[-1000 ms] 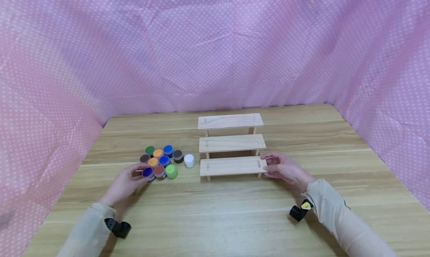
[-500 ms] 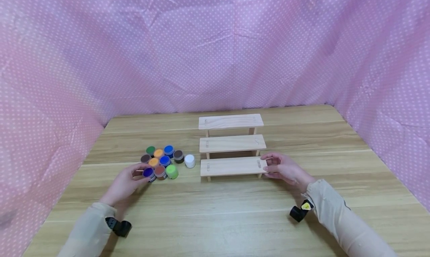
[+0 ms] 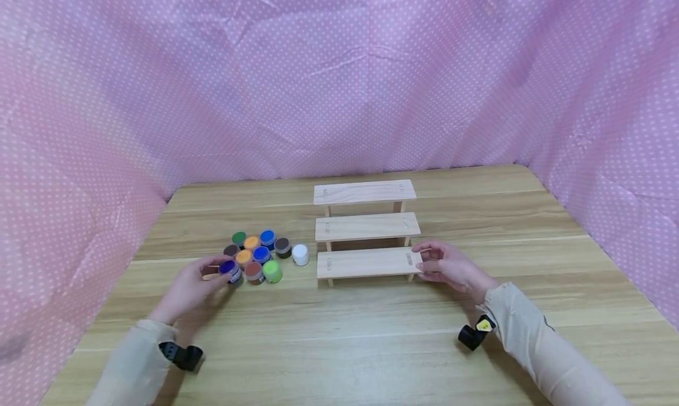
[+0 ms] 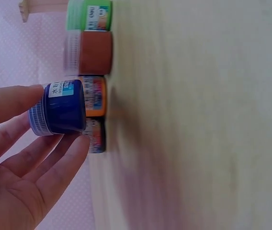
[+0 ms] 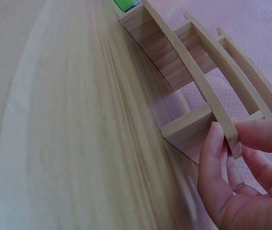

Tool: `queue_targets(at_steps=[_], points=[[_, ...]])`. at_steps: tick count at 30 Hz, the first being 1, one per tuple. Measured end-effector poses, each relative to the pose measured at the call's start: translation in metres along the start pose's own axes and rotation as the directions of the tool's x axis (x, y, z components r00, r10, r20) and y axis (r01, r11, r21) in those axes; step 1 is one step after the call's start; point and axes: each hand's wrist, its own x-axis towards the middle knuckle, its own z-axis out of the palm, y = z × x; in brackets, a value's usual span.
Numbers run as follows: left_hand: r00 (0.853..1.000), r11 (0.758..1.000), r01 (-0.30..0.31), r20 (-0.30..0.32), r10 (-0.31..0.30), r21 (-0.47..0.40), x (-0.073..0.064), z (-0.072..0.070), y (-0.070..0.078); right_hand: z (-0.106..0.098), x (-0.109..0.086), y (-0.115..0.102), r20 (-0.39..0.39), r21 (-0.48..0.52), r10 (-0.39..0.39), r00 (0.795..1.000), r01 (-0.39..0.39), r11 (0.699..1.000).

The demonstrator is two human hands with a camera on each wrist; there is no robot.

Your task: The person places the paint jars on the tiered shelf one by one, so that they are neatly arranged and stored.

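My left hand pinches a dark blue paint jar between thumb and fingers. In the left wrist view the jar is raised off the table, in front of an orange jar. A brown paint jar and a light green one stand just to its right in the head view. My right hand grips the right end of the lowest board of a three-step wooden rack. In the right wrist view the thumb lies above that board, with fingers below it.
Several more paint jars stand grouped behind, among them a green one, a blue one and a dark brown one. A white jar stands between the group and the rack. A pink dotted cloth surrounds the wooden table.
My left hand has lifted the dark blue jar and drawn it slightly left, apart from the brown jar. The right hand keeps its grip on the rack.
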Motion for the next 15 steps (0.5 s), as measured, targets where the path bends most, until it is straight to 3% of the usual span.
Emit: queue_targets(at_steps=[7,11,15], points=[[0.999,1.0,0.029,-0.014,-0.029,-0.013,-0.001,-0.008,0.009,-0.001,-0.001,0.0,0.001,-0.008,0.021,1.0,-0.021,1.0],[0.998,1.0,-0.016,-0.058,0.015,-0.018,0.001,-0.012,0.02,-0.001,-0.001,-0.001,0.004,-0.006,0.023,1.0,-0.023,1.0],[0.987,0.996,-0.092,-0.129,0.092,0.001,0.004,-0.014,0.028,-0.001,0.0,-0.002,0.0,0.001,0.022,1.0,-0.022,1.0]])
